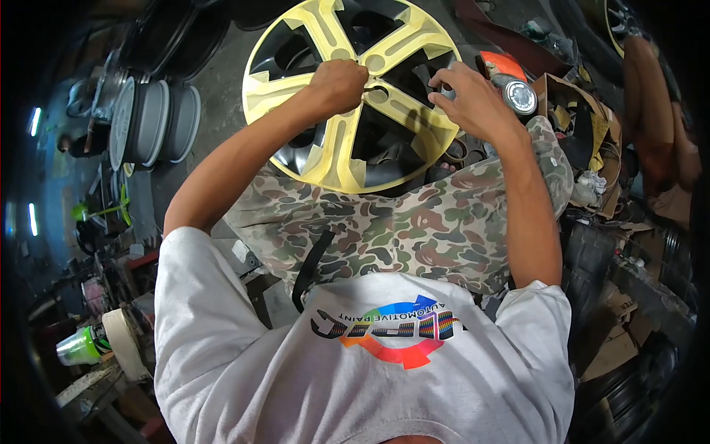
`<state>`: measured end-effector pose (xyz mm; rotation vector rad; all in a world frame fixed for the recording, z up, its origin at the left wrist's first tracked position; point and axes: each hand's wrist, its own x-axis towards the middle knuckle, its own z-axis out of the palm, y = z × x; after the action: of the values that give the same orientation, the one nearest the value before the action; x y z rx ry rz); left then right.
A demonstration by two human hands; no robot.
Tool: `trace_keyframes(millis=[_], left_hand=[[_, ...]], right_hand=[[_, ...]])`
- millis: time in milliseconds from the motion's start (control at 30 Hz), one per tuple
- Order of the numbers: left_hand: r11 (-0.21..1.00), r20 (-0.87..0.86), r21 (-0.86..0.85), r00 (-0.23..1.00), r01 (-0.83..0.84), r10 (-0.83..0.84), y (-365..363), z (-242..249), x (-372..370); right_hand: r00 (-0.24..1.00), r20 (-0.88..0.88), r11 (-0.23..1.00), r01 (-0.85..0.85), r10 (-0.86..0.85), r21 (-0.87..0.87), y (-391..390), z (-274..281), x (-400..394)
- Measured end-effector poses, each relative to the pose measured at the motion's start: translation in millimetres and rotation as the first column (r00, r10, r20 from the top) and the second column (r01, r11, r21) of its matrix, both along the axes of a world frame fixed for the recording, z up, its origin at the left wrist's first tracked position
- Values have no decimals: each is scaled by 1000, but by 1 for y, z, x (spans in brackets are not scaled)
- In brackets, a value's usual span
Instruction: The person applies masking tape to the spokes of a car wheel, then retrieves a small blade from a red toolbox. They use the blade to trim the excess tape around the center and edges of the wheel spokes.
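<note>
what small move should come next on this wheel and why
I'd probably bring the right hand in beside the left hand near the centre of the yellow-and-black wheel. The left hand is there, next to a small dark opening, while the right hand is off to the side, loosely curled and seemingly holding nothing.

I see the bare left hand [340, 85] at the centre of the round yellow-and-black spoked wheel [340, 152], the loosely curled bare right hand [473, 100] over its right edge.
</note>
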<state>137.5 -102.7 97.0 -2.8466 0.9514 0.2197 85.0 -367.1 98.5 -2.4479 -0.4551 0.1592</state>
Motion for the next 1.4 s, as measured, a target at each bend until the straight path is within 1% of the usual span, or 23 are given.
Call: trace_keyframes(millis=[133,233,333,367,400,433,500,533,600,633,667,700,733,833,867,933,967,1033,1167,1233,1267,1333,1400], left_hand=[[999,43,-52,999,11,-8,9,5,-11],[998,-44,-19,998,-56,55,7,2,-13],[991,-14,-116,997,-72,71,7,-12,-11],[966,-194,-105,958,-235,212,3,-14,-8],[919,-365,-66,867,-388,339,0,-15,-7],[919,-364,-69,867,-389,340,-3,-14,-8],[880,-509,-39,767,-474,391,-6,-12,-8],[881,-507,-41,769,-472,389,-5,-11,-7],[833,-614,-94,690,-545,383,0,-7,-6],[837,-614,-93,692,-540,378,7,-10,-5],[939,-349,-160,907,-305,236,17,-16,-2],[988,-50,-148,998,-48,41,17,-12,-3],[1000,-6,-24,1000,-20,20,17,-7,3],[977,122,96,972,189,-200,12,-2,19],[978,127,96,972,185,-196,10,-3,23],[905,129,231,910,358,-393,0,-3,26],[905,127,227,910,360,-394,-5,-5,27],[832,129,334,853,443,-506,-12,-3,27],[842,133,292,853,453,-504,-9,-8,30],[907,130,169,903,386,-409,-4,-6,25],[907,130,166,903,387,-409,-4,-6,22],[953,146,124,945,278,-294,-3,-8,18],[968,130,80,960,238,-246,-4,-9,17]], right_hand=[[999,38,1000,-21,22,-11,1,2,0],[999,20,999,-37,38,-41,6,5,1],[999,28,998,-41,42,-52,9,4,0],[999,28,998,-42,43,-53,8,4,0],[999,18,997,-46,47,-58,7,3,0],[999,10,997,-51,52,-64,7,3,0],[999,22,997,-47,49,-62,6,0,0],[999,30,998,-42,43,-57,6,-1,0],[999,16,998,-39,40,-55,5,0,-1],[999,2,998,-41,42,-50,5,0,-1],[999,1,998,-35,35,-49,4,1,-1],[999,-13,998,-32,31,-58,4,2,-1],[999,-26,997,-33,32,-68,4,3,-2],[998,37,996,-54,56,-67,4,-3,1],[997,42,996,-57,59,-68,5,-4,3],[999,12,996,-48,49,-73,8,-4,5],[999,8,996,-48,48,-75,8,-3,4],[999,-15,996,-42,41,-81,10,1,2],[999,-3,997,-46,46,-55,6,-6,4],[999,-4,998,-33,33,-56,5,-4,2],[999,-5,998,-32,32,-58,4,-5,2],[999,-14,998,-35,35,-61,2,-7,2],[1000,-6,998,-30,30,-55,0,-8,1]])
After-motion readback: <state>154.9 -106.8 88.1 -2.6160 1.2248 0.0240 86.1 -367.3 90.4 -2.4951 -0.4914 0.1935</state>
